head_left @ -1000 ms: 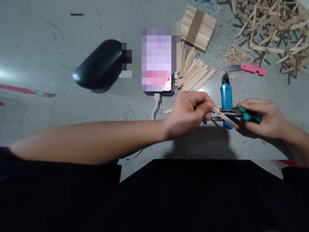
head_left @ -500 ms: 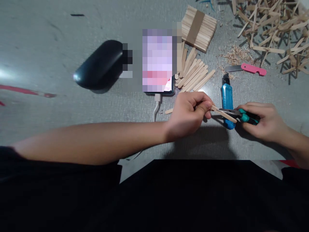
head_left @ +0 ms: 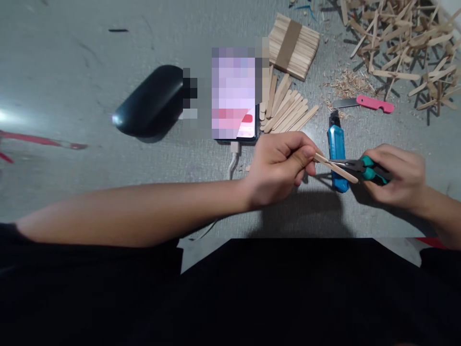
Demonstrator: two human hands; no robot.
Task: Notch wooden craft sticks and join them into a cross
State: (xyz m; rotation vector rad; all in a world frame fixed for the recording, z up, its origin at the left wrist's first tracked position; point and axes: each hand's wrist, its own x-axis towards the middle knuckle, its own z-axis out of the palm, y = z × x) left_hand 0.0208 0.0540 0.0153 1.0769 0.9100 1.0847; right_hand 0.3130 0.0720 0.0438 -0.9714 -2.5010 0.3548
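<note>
Between thumb and fingers, my left hand (head_left: 284,161) pinches one end of a wooden craft stick (head_left: 342,172), which slants down to the right. My right hand (head_left: 401,173) is wrapped round the green and black handles of long-nose pliers (head_left: 351,165). The pliers' narrow tips meet the stick a little way from my left fingers; whether they grip it I cannot tell. Beneath the stick and pliers a blue utility knife (head_left: 337,144) lies on the table. A pink folding knife (head_left: 374,104) with its blade out rests just beyond it.
Loose craft sticks (head_left: 291,113) lie beside a phone (head_left: 234,96), blurred and plugged into a white cable (head_left: 234,156). Behind them is a banded stick bundle (head_left: 293,45). Joined sticks (head_left: 399,48) pile up at far right, near wood shavings (head_left: 349,84). A black case (head_left: 151,101) sits left.
My left hand has shifted slightly left and up with the stick. The pliers' tips have moved a little along it, and more of the stick shows. The whole view has shifted slightly.
</note>
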